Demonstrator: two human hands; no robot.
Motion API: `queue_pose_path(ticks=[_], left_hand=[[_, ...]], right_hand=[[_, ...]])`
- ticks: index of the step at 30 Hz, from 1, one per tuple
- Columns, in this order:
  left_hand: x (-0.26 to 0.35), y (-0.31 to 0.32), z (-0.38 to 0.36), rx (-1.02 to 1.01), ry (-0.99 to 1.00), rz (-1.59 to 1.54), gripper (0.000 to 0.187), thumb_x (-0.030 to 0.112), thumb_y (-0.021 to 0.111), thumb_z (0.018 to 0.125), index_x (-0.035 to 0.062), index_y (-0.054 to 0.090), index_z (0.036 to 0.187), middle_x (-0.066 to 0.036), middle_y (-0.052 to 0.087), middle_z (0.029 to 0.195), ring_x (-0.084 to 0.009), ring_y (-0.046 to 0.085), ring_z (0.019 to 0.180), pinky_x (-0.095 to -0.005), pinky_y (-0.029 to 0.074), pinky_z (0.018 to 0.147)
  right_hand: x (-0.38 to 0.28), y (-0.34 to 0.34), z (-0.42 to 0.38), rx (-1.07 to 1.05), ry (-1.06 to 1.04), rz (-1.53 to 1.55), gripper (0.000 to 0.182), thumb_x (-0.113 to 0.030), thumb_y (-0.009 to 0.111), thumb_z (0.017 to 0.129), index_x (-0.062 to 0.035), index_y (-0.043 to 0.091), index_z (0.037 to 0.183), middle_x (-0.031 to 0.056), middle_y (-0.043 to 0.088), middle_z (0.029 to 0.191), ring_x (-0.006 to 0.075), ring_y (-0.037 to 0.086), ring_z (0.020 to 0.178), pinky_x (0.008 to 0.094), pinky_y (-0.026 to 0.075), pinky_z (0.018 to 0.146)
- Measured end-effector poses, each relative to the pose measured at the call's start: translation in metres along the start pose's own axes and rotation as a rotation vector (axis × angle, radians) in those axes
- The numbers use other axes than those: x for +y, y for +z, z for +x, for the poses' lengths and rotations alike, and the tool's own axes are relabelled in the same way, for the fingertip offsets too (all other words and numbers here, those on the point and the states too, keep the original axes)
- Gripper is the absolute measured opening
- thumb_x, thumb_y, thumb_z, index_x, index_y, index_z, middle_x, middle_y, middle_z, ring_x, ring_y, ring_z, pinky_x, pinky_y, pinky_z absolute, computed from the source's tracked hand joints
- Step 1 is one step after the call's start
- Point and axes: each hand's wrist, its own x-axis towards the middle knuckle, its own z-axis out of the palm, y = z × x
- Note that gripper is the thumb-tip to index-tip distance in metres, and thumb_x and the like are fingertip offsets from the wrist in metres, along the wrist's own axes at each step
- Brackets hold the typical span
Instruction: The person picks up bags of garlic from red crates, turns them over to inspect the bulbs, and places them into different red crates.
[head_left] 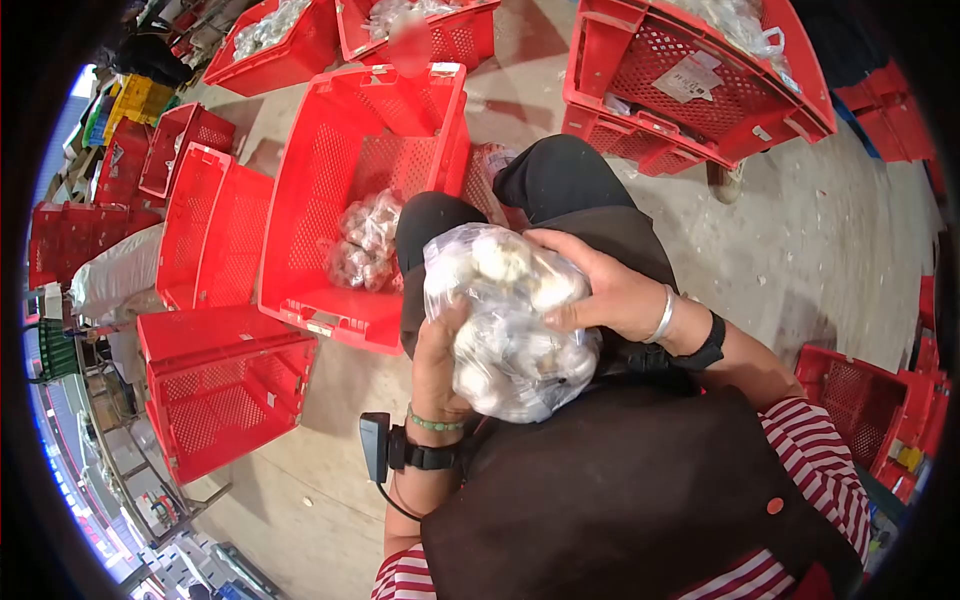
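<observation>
A clear plastic bag of white garlic bulbs point(510, 325) is held above my lap, between both hands. My left hand point(438, 355) grips its left side, with the thumb on the plastic and the other fingers partly hidden. On the right, my right hand point(605, 290) wraps round the bag's upper edge, thumb pressed on the front. Just left of my knees stands a red crate point(320, 200), and similar filled bags point(367, 240) lie on its bottom.
More red crates point(230, 400) stand at the left. Stacked red crates point(690, 85) with filled bags on top are at the upper right. Two further filled crates point(270, 50) are at the top. A white sack point(118, 270) lies at the far left.
</observation>
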Motion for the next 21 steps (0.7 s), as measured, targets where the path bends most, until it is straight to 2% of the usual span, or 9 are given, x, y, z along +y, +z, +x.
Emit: queue_pose_path(ticks=[2, 4, 5, 8, 10, 12, 15, 19, 21], left_hand=[[0.0, -0.001, 0.0, -0.01, -0.046, -0.101, 0.055, 0.023, 0.061, 0.089, -0.0036, 0.041, 0.132, -0.017, 0.057, 0.121, -0.0273, 0.061, 0.107, -0.0393, 0.05, 0.092], [-0.006, -0.007, -0.002, -0.174, -0.001, -0.008, 0.064, 0.023, 0.064, 0.086, -0.0036, 0.035, 0.136, -0.016, 0.055, 0.125, -0.0273, 0.058, 0.112, -0.0393, 0.048, 0.095], [-0.008, -0.009, -0.002, -0.187, 0.045, 0.148, 0.073, 0.017, 0.071, 0.08, -0.0018, 0.033, 0.138, -0.015, 0.053, 0.128, -0.0262, 0.056, 0.115, -0.0386, 0.046, 0.097], [-0.019, 0.002, -0.004, -0.113, 0.019, 0.244, 0.083, 0.0, 0.078, 0.066, 0.0007, 0.035, 0.137, -0.014, 0.055, 0.125, -0.0236, 0.056, 0.114, -0.0375, 0.046, 0.097], [-0.022, 0.003, -0.004, -0.11, 0.045, 0.283, 0.083, -0.001, 0.078, 0.066, 0.0007, 0.036, 0.137, -0.013, 0.055, 0.125, -0.0234, 0.056, 0.114, -0.0377, 0.046, 0.097], [-0.023, 0.003, -0.003, -0.108, 0.094, 0.323, 0.083, -0.003, 0.078, 0.064, 0.0008, 0.037, 0.136, -0.012, 0.056, 0.124, -0.0232, 0.057, 0.113, -0.0382, 0.046, 0.096], [-0.016, 0.001, -0.005, -0.147, 0.101, 0.348, 0.083, -0.004, 0.078, 0.063, 0.0005, 0.037, 0.136, -0.012, 0.056, 0.124, -0.0235, 0.056, 0.114, -0.0378, 0.046, 0.097], [-0.013, -0.003, -0.006, -0.157, 0.186, 0.41, 0.084, -0.003, 0.078, 0.063, 0.0002, 0.036, 0.136, -0.012, 0.056, 0.124, -0.0238, 0.056, 0.114, -0.0377, 0.045, 0.097], [-0.01, 0.001, -0.008, -0.18, 0.221, 0.398, 0.084, -0.005, 0.078, 0.063, 0.0002, 0.036, 0.136, -0.012, 0.055, 0.125, -0.0233, 0.055, 0.116, -0.0376, 0.045, 0.098]], right_hand=[[-0.002, 0.002, 0.001, 0.058, 0.127, 0.315, 0.068, -0.008, 0.07, 0.083, -0.0012, 0.034, 0.14, 0.0086, 0.05, 0.13, 0.0181, 0.048, 0.119, 0.0319, 0.038, 0.103], [-0.003, 0.001, 0.003, 0.087, 0.113, 0.4, 0.066, -0.009, 0.069, 0.084, -0.0014, 0.035, 0.139, 0.0083, 0.051, 0.128, 0.0177, 0.05, 0.118, 0.0318, 0.039, 0.102], [-0.004, 0.0, 0.004, 0.116, 0.102, 0.486, 0.063, -0.01, 0.068, 0.085, -0.0016, 0.036, 0.138, 0.008, 0.052, 0.127, 0.0173, 0.051, 0.117, 0.0316, 0.041, 0.1], [-0.01, -0.002, 0.004, 0.142, 0.134, 0.445, 0.059, -0.021, 0.065, 0.089, -0.0026, 0.037, 0.138, 0.0078, 0.052, 0.127, 0.0166, 0.053, 0.116, 0.0317, 0.044, 0.097], [-0.013, -0.003, 0.002, 0.166, 0.154, 0.411, 0.058, -0.026, 0.063, 0.092, -0.003, 0.037, 0.138, 0.0078, 0.052, 0.127, 0.0163, 0.052, 0.116, 0.032, 0.045, 0.097], [-0.016, -0.005, 0.001, 0.079, 0.138, 0.676, 0.06, -0.036, 0.057, 0.094, -0.0039, 0.035, 0.14, 0.0078, 0.05, 0.13, 0.0164, 0.051, 0.119, 0.033, 0.046, 0.097], [-0.024, -0.003, -0.005, -0.018, 0.073, 0.563, 0.064, -0.041, 0.055, 0.094, -0.0045, 0.032, 0.142, 0.0079, 0.046, 0.133, 0.0166, 0.049, 0.122, 0.0334, 0.045, 0.098], [-0.021, -0.002, -0.006, -0.195, -0.079, 0.492, 0.07, -0.026, 0.066, 0.087, -0.0057, 0.029, 0.143, 0.0074, 0.044, 0.135, 0.0199, 0.044, 0.127, 0.0355, 0.037, 0.106], [-0.023, 0.002, -0.006, -0.186, -0.077, 0.502, 0.068, -0.015, 0.068, 0.084, -0.0059, 0.034, 0.141, 0.0066, 0.046, 0.132, 0.0197, 0.043, 0.126, 0.035, 0.035, 0.106]])
